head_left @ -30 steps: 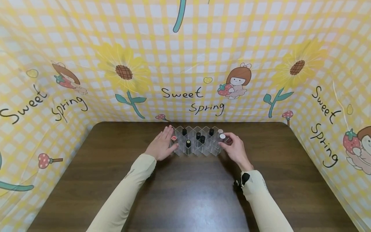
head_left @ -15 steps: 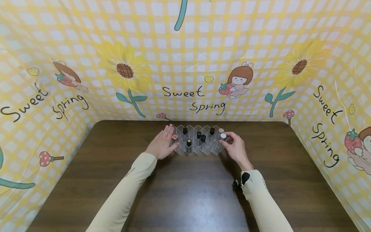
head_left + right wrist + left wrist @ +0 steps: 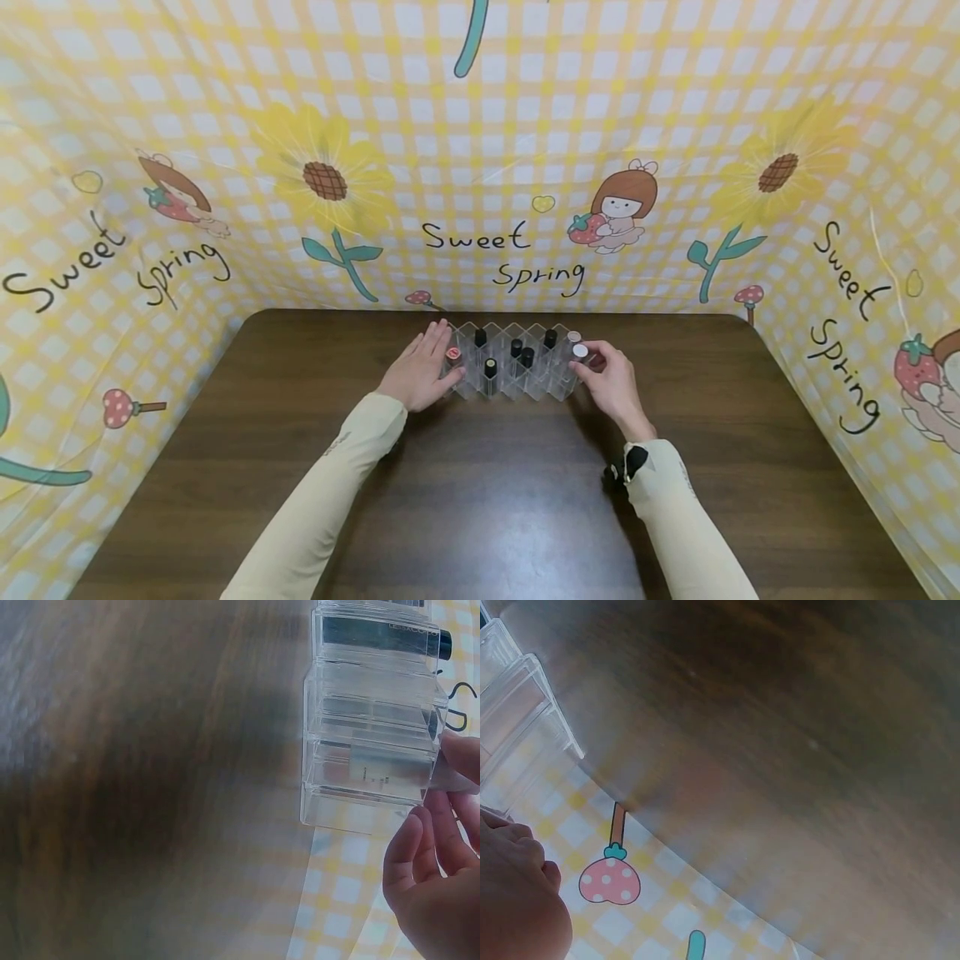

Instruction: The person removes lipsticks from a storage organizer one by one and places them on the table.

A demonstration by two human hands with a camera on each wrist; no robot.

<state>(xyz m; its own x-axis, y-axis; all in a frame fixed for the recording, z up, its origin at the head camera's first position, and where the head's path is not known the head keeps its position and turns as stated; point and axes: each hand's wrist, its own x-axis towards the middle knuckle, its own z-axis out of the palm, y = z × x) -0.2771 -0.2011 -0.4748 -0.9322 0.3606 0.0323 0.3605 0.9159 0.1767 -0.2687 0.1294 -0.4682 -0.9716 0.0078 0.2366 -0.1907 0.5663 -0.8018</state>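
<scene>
A clear plastic lipstick organizer (image 3: 469,388) with diamond-shaped compartments stands near the table's back edge. My left hand (image 3: 420,372) rests along its left end with fingers straight, beside a tube with a red-marked top (image 3: 453,355). At the right end, my right hand (image 3: 611,380) pinches a white-topped lipstick (image 3: 580,352) between thumb and fingers. In the right wrist view, that lipstick's labelled body (image 3: 382,769) sits inside a compartment, with the thumb (image 3: 459,756) at its upper end. The left wrist view shows part of my left hand (image 3: 517,889) beside the organizer's clear wall (image 3: 536,712).
Several black-capped tubes (image 3: 551,338) stand in other compartments, and another pale-topped tube (image 3: 573,337) is just behind the pinched one. The dark wooden table (image 3: 480,492) stretches toward me. A yellow checked cloth (image 3: 465,167) surrounds its back and sides.
My right thumb has moved slightly up to the white top of the lipstick. The left hand stays against the organizer, and the head view has shifted a little.
</scene>
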